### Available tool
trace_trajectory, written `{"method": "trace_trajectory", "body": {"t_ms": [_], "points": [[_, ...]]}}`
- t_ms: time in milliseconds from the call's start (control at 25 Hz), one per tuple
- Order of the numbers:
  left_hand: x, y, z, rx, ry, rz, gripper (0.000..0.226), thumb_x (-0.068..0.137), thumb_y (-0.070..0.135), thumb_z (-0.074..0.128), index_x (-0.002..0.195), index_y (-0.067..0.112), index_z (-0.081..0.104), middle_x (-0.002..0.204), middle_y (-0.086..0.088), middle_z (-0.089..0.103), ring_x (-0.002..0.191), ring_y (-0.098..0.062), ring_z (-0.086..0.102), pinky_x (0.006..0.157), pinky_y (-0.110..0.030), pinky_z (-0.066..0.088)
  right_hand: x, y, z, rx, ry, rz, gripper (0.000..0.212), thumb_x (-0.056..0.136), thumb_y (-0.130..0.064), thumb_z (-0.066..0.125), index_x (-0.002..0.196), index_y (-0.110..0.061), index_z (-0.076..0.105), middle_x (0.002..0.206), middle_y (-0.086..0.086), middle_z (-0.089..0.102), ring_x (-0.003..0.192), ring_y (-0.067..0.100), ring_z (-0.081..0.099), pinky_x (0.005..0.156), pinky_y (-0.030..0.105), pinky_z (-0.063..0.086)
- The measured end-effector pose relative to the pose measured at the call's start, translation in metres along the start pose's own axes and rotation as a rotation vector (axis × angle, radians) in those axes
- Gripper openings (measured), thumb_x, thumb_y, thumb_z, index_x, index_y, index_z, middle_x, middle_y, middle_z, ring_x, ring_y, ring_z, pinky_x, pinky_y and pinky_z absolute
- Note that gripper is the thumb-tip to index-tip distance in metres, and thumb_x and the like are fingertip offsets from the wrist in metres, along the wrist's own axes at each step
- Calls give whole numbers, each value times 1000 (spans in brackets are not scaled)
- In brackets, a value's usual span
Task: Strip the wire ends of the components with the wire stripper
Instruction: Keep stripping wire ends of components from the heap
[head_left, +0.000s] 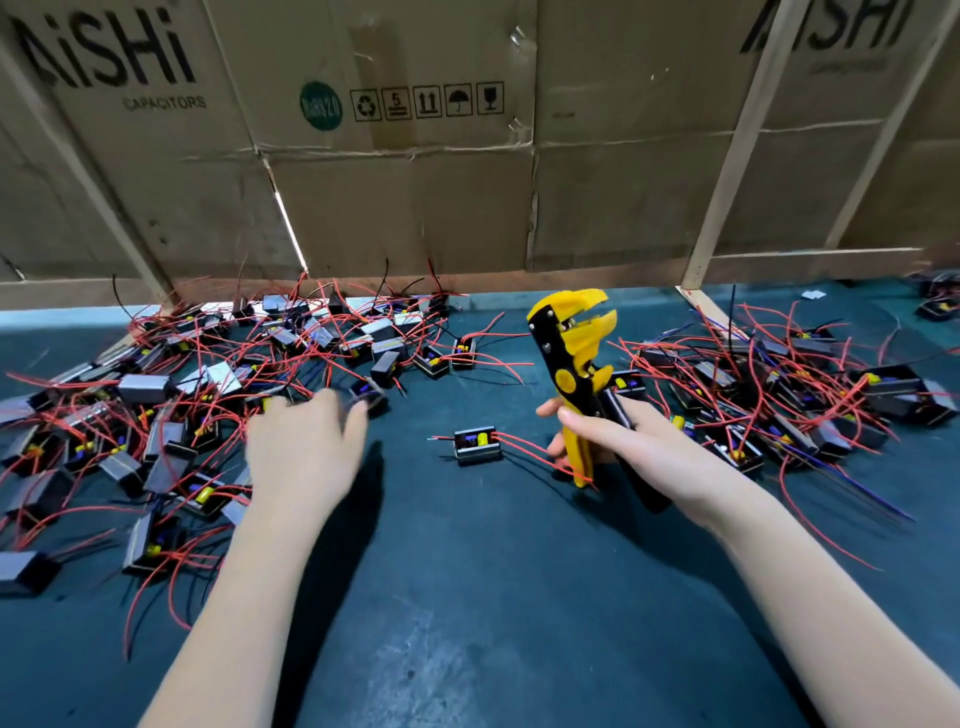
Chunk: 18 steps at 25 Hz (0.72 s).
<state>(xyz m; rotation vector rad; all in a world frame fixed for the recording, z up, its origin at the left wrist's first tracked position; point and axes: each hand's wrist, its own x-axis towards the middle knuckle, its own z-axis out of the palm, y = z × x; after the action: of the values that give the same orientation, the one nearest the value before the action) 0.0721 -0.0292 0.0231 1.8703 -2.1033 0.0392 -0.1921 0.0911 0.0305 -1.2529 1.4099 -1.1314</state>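
Note:
My right hand grips the handles of a yellow and black wire stripper, held upright with its jaws pointing up and apart. My left hand is blurred at the near edge of the left pile, fingers spread, its fingertips at a small black component; whether it grips it is unclear. One black component with a yellow part and red wires lies alone on the mat between my hands. Its red wires run toward the stripper's handles.
A big heap of black components with red wires covers the left of the dark green mat. A second heap lies on the right. Cardboard sheets and wooden slats wall off the back.

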Motion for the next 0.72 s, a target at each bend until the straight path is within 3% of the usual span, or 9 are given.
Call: {"method": "trace_trajectory", "body": {"t_ms": [80,160,200,280,360,440,560,720], "points": [[1,-5,-2,105,173,-44,28,92,33,57,99,7,67,99,-19,69,109,-38,49,91,-44,33,0,2,3,-34,-29,-22,48,81,-49,66,112,-13,65,94,11,72,82,16,68,73,23,53],[-1,2,-2,-55,299,68,19,89,27,62,91,9,68,92,-17,70,100,-38,53,84,-44,37,-1,2,7,-90,-59,-44,46,83,-52,67,106,-12,65,94,10,71,82,10,65,75,19,49],[-5,9,-2,-194,256,131,21,90,33,62,86,13,68,84,-13,70,91,-36,58,78,-42,43,-2,2,9,-123,-70,-48,47,83,-54,66,102,-11,66,96,10,71,81,7,63,76,17,47],[-17,31,3,-420,-6,138,37,86,56,60,77,21,65,69,2,68,77,-29,63,71,-37,51,-2,3,11,-173,-81,-45,47,81,-58,62,96,-13,66,97,8,70,83,5,61,80,17,45],[-27,46,13,-424,-178,123,46,77,68,64,72,22,64,65,7,67,71,-17,63,67,-30,51,-2,4,12,-169,-66,-44,50,80,-61,60,95,-13,66,99,7,71,89,11,66,89,26,47],[-27,49,20,-511,-206,143,38,75,54,76,71,19,64,64,6,67,64,-12,62,62,-27,46,0,5,13,-79,14,-28,63,76,-70,63,96,-10,65,97,11,72,92,21,70,90,36,50],[-19,44,20,-774,-257,149,20,80,31,79,72,16,67,66,-1,70,59,-13,61,61,-27,48,7,6,5,34,193,47,66,69,-72,54,88,-10,66,83,15,74,78,25,70,81,42,54],[-18,44,20,-1008,-261,88,15,85,8,73,73,16,70,63,-1,70,58,-11,66,56,-24,53,12,7,-11,102,235,171,58,91,-62,44,87,-8,66,79,16,74,71,23,72,71,32,55]]}}
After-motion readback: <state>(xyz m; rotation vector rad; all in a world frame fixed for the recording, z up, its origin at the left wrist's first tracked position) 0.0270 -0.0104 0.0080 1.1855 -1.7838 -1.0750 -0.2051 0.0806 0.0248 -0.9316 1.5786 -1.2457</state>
